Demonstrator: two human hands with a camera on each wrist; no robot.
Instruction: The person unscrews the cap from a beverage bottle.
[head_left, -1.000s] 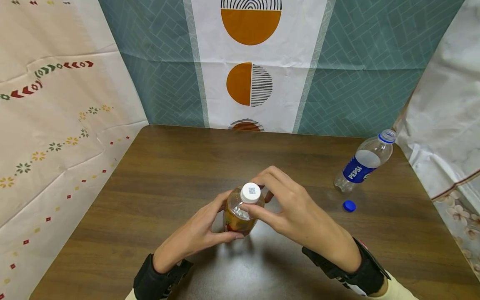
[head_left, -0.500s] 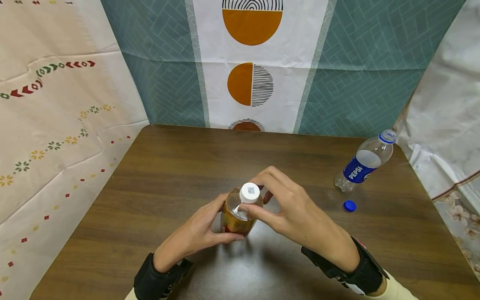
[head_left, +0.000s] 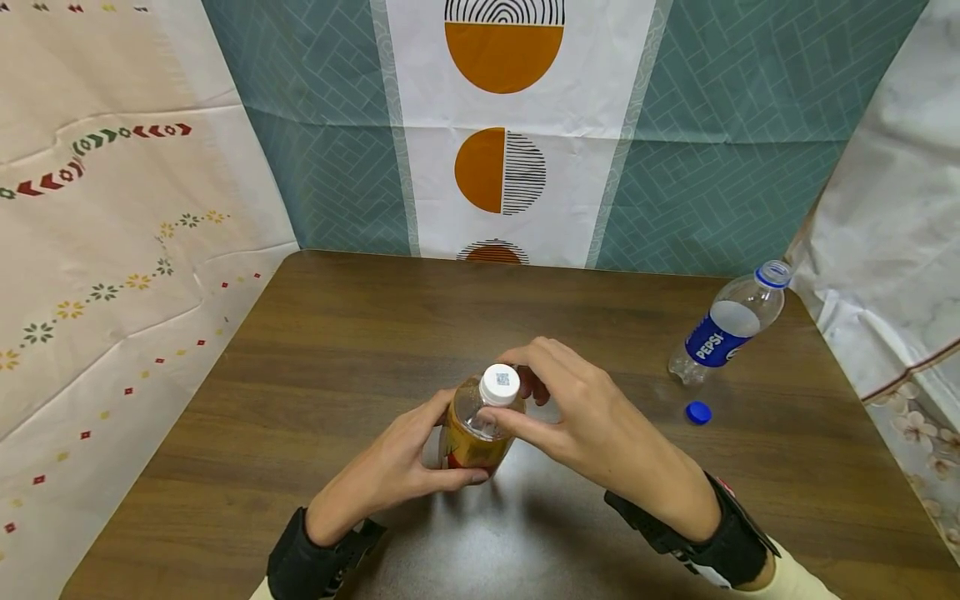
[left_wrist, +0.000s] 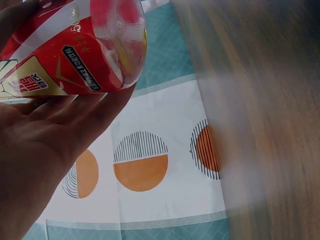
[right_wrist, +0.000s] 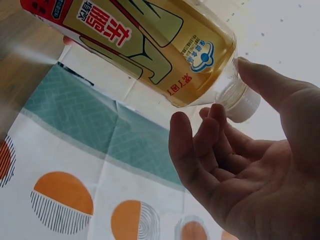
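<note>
A clear drink bottle with a red and yellow label and a white cap is held tilted over the middle of the table. My left hand grips its body, the thumb along the near side and the fingers behind. In the left wrist view, the base of the bottle lies across those fingers. My right hand pinches at the cap, thumb on the near side and index finger on the far side. Seen from the right wrist, the thumb meets the neck while the other fingers curl below the cap.
At the right back of the brown table stands an uncapped Pepsi bottle, partly filled with clear liquid. A blue cap lies in front of it. Patterned cloths hang behind and at both sides.
The bottle has turned slightly in my hands and shifted a little left, showing more yellow label. My right hand's lower fingers have moved out from beside the neck. The Pepsi bottle stays put.
</note>
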